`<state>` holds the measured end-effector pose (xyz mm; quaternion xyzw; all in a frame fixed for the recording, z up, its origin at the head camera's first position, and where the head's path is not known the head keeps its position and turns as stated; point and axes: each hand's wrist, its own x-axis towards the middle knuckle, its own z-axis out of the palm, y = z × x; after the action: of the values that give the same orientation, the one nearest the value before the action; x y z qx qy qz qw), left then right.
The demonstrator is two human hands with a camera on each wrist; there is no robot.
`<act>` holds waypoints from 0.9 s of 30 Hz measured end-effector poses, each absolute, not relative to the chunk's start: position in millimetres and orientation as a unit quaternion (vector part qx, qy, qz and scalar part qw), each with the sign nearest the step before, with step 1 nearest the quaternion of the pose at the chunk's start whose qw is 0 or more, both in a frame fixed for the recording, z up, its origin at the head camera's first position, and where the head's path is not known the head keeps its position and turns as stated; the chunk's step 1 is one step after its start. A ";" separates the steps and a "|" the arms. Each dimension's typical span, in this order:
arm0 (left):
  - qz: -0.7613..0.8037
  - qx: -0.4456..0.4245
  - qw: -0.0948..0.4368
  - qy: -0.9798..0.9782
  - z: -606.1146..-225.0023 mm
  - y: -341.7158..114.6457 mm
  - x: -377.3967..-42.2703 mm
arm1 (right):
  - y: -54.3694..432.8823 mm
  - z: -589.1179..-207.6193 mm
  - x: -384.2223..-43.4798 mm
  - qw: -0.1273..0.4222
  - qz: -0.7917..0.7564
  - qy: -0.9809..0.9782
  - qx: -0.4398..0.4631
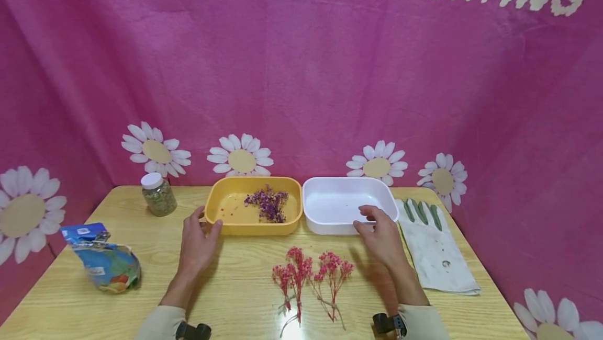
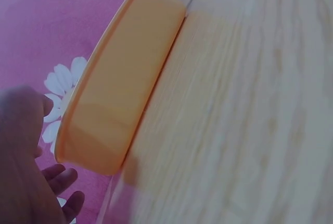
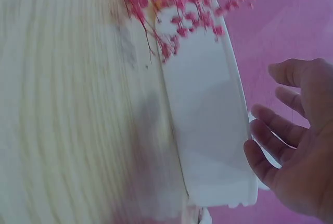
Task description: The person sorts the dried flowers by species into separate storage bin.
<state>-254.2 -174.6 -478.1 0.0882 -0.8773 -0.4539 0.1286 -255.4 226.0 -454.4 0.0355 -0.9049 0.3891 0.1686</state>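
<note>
At the left end of the yellow tray (image 1: 254,229) is my left hand (image 1: 198,243), its thumb near the front corner and its fingers loosely bent. The left wrist view shows that hand (image 2: 26,161) beside the tray's end, gripping nothing. Purple dried flowers (image 1: 269,204) lie inside the yellow tray. My right hand (image 1: 380,235) hovers by the front right part of the white tray (image 1: 330,222), fingers spread and relaxed. In the right wrist view the fingers (image 3: 276,125) hold nothing; whether one touches the rim I cannot tell. Bunches of pink dried flowers (image 1: 298,272) lie in front of the trays.
A lidded jar of dried green bits (image 1: 159,197) stands at the back left. Nearer on the left sits a blue pouch (image 1: 105,261) with a clip. On the right lies a white cloth glove (image 1: 433,251) with green fingertips. A pink curtain (image 1: 301,78) hangs behind the table.
</note>
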 end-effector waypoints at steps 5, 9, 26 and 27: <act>-0.447 0.101 0.153 -0.876 -474.4 -171.3 -251.7 | 236.6 -455.8 -257.0 0.164 0.391 -0.906 0.007; -0.446 0.101 0.161 -0.875 -471.4 -168.0 -250.6 | 243.9 -456.0 -258.1 0.165 0.386 -0.907 -0.013; -0.441 0.002 0.222 -0.869 -471.7 -138.8 -243.5 | 264.7 -464.5 -264.7 0.181 0.384 -0.898 -0.117; -0.441 -0.005 0.220 -0.870 -471.7 -136.1 -242.6 | 266.2 -465.0 -265.1 0.182 0.385 -0.898 -0.115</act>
<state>-242.6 -136.1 -471.7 -0.0052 -0.8700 -0.4413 0.2198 -265.1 266.2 -465.0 -0.1146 -0.8975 0.3848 0.1823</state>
